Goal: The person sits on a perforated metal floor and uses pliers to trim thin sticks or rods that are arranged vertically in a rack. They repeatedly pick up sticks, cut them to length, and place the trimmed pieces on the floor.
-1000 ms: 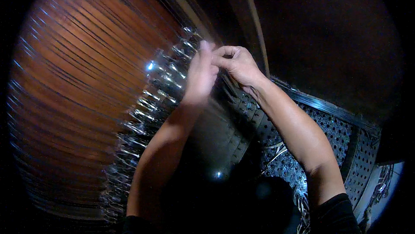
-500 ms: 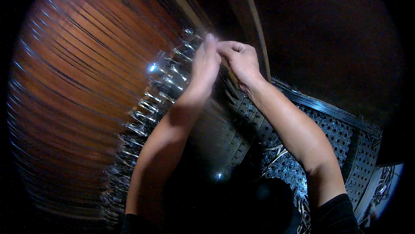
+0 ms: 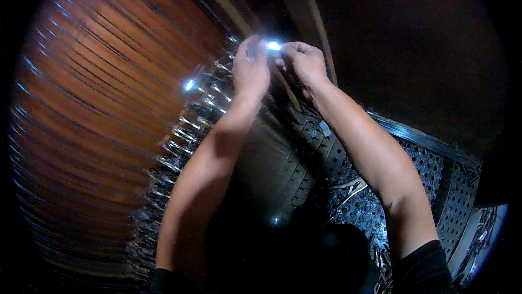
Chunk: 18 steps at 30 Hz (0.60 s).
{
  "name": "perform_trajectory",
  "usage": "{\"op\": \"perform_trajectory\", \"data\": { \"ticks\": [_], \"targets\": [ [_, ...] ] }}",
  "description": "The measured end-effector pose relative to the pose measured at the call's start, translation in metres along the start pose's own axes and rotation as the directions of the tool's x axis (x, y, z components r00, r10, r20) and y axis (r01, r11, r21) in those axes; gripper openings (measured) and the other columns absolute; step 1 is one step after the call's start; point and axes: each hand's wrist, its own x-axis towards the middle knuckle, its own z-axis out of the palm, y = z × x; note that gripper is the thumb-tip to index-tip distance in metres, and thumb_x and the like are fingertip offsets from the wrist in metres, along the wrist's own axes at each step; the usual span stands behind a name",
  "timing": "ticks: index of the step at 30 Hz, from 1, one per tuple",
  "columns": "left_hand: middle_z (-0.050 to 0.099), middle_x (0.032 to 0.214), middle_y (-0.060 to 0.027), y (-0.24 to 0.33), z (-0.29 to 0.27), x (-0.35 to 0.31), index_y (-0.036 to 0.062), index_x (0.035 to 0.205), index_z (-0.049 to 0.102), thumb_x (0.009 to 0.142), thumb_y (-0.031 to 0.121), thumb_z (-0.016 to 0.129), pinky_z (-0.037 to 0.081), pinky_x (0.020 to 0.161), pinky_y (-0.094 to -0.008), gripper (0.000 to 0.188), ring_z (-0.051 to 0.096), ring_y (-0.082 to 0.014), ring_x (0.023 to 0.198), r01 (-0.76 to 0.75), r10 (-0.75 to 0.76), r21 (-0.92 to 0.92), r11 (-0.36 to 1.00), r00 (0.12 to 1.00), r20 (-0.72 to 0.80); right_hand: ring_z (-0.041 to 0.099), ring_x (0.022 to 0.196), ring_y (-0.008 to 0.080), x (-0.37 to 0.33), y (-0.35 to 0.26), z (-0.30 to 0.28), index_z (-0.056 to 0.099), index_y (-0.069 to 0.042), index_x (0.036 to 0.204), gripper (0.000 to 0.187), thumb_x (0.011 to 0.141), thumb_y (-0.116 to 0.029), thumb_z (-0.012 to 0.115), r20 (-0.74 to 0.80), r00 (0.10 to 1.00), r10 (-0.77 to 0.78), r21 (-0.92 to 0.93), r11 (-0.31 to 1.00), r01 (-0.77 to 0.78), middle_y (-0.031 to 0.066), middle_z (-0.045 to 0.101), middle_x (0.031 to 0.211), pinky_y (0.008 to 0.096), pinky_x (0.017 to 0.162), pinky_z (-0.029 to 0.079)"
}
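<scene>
Seeing left hand (image 3: 252, 70) half-curled, right hand (image 3: 308, 68) bent pinch-like, honestly can't tell any grip; tiny bright glint (image 3: 273, 46) between both, just off brown sheet's (image 3: 122, 44) upper right edge, near metal fittings (image 3: 187, 124).

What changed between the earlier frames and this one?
The left hand and right hand moved slightly up the picture and a little apart. A bright glint now shows between them; whether anything was gripped or released is unclear. The metal fittings and perforated panel stayed put.
</scene>
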Motion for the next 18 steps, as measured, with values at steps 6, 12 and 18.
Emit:
{"op": "perform_trajectory", "data": {
  "ticks": [6, 12, 18],
  "targets": [
    [0.06, 0.137, -0.0175, 0.013, 0.011, 0.031, -0.0049, 0.137, 0.054, 0.097, 0.025, 0.065, 0.039, 0.108, -0.0351, 0.051, 0.055, -0.0261, 0.125, 0.08, -0.069, 0.079, 0.994, 0.989, -0.133, 0.07, 0.07, 0.0145, 0.031, 0.016, 0.0, 0.076, -0.001, 0.091, 0.018, 0.089, -0.016, 0.066, -0.068, 0.993, -0.097, -0.226, 0.971, 0.08, 0.0073, 0.075, 0.079, 0.0316, 0.069, 0.055],
    [0.072, 0.109, -0.0143, 0.027, 0.006, 0.052, 0.0005, 0.119, 0.069, 0.092, 0.024, 0.071, 0.049, 0.091, -0.0352, 0.036, 0.067, -0.0239, 0.1, 0.15, -0.134, 0.085, 0.985, 0.976, -0.169, 0.067, 0.077, 0.0143, 0.034, 0.015, 0.013, 0.076, 0.0, 0.089, 0.015, 0.086, -0.012, 0.067, -0.018, 1.0, -0.017, -0.202, 0.979, 0.013, 0.0084, 0.074, 0.084, 0.0289, 0.073, 0.051],
    [0.074, 0.09, -0.0086, 0.022, 0.0, 0.048, 0.0026, 0.099, 0.075, 0.09, 0.022, 0.073, 0.052, 0.079, -0.033, 0.021, 0.066, -0.0183, 0.081, 0.058, -0.044, 0.079, 0.995, 0.986, -0.162, 0.066, 0.073, 0.0135, 0.027, 0.008, 0.022, 0.076, 0.0, 0.088, 0.015, 0.087, -0.012, 0.067, 0.0, 0.999, -0.043, -0.116, 0.992, 0.043, 0.0073, 0.073, 0.081, 0.0284, 0.07, 0.051]
  ]
}}
